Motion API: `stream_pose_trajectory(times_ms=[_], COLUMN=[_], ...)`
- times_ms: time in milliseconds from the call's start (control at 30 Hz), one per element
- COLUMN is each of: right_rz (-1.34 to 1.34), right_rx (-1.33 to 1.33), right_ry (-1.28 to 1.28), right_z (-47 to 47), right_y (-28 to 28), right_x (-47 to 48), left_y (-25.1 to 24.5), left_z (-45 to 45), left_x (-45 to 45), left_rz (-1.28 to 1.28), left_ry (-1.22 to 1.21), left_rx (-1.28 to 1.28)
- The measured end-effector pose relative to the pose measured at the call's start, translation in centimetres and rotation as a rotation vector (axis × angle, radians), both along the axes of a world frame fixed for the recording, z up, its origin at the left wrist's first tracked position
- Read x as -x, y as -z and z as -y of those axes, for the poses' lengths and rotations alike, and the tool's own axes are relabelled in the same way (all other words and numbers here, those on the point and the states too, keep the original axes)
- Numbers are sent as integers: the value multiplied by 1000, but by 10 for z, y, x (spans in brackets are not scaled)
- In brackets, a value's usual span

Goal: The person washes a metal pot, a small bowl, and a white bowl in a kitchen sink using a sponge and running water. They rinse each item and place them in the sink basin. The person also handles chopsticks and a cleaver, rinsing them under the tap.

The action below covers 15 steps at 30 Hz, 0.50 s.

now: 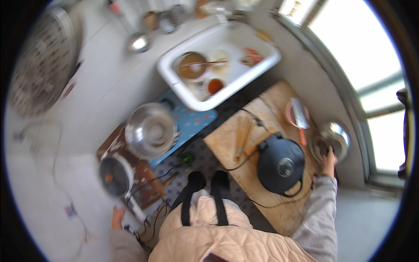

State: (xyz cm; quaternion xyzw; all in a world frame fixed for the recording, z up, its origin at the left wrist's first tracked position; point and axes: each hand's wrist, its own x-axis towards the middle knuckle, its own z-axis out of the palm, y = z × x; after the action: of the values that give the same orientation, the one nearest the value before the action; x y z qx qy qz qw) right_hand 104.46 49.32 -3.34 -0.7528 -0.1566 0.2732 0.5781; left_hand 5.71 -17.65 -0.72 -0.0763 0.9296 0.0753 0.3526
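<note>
At the right, my right hand has its fingers at a dark part, perhaps a knob, of a shiny round steel lid. Blur hides the exact grip. My left hand is low on the left, its fingers somewhat apart and holding nothing visible. Close to it is the white handle of a round electric pan with a dark inside and a small orange-brown piece in it. A black round electric griddle sits closed on the wooden table, left of my right hand.
A cleaver with an orange handle rests across a pink bowl. Chopsticks and loose cords lie on the table. A steel basin stands on the left counter. Ahead, a white sink holds dishes. A green bottle is below.
</note>
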Motion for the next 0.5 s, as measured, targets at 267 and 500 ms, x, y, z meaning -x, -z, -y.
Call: stream_pose_trajectory(times_ms=[267, 500], right_rz=[457, 658], right_rx=[368, -290], right_ry=[261, -363], right_z=[-1, 64], right_y=[-13, -180], right_x=[-16, 180], left_y=[-36, 23], left_z=[-50, 15], left_x=[-50, -60], left_rz=[-29, 106], left_ry=[-75, -105], left_rx=[-45, -42])
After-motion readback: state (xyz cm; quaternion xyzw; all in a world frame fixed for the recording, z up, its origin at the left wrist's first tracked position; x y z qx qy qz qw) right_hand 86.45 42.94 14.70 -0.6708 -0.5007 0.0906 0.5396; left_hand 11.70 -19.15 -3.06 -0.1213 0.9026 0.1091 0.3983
